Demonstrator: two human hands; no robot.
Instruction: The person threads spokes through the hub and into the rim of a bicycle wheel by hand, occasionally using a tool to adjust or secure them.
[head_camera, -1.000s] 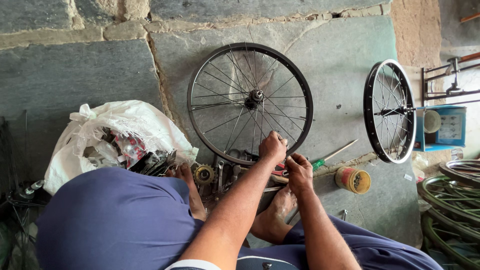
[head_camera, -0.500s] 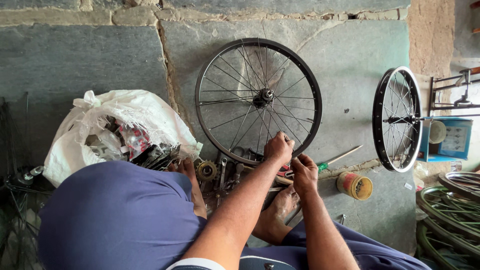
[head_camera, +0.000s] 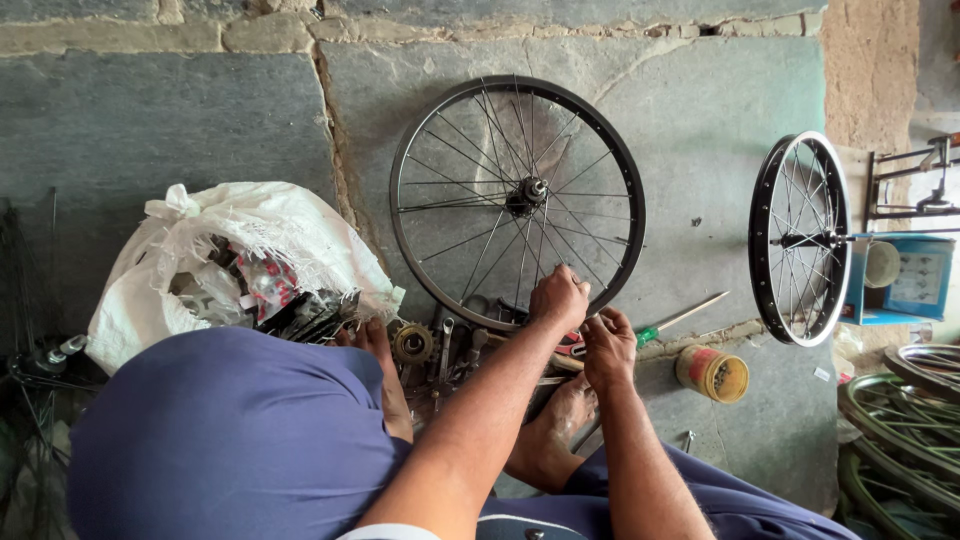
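Note:
A black spoked bicycle wheel (head_camera: 420, 130) lies flat on the grey stone floor in front of me. My left hand (head_camera: 558, 298) is curled over its lower rim. Just to the right, my right hand (head_camera: 608, 348) has its fingers pinched together at the same stretch of rim. What those fingers hold is hidden. A red-handled tool (head_camera: 572, 346) lies between the two hands. My bare feet (head_camera: 560, 415) rest under my arms among loose metal parts.
A white sack (head_camera: 250, 235) of parts sits at the left, with a sprocket (head_camera: 412, 343) and wrenches beside it. A green-handled screwdriver (head_camera: 680, 320) and a small open tin (head_camera: 712, 373) lie to the right. A second wheel (head_camera: 800, 238) stands upright; more rims (head_camera: 900, 420) are stacked at the lower right.
Both hands stay at the wheel's lower rim, with the right hand shifted slightly along it. My view has drifted, so the wheel sits a little further right in the frame.

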